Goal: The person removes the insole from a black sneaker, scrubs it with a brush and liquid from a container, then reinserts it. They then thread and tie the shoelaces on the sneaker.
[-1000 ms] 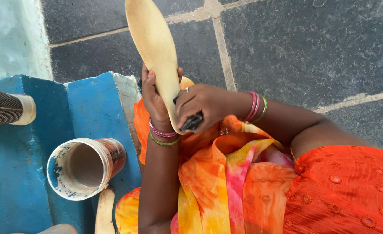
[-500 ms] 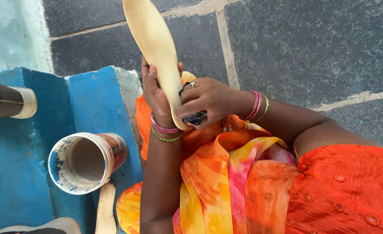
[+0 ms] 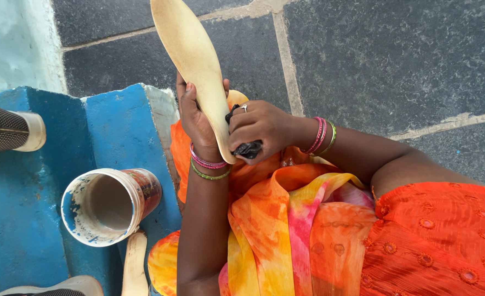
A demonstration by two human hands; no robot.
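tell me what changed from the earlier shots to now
Little changed. The right hand with its small black tool slid slightly down the sole, toward the lower end. The left hand kept its grip on the sole, which stayed pointing up and away. The pot on the blue ledge and the shoe did not move.

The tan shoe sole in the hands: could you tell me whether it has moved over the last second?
No. The tan shoe sole keeps its place in the left hand, still crossing the pale grout line at the same spot.
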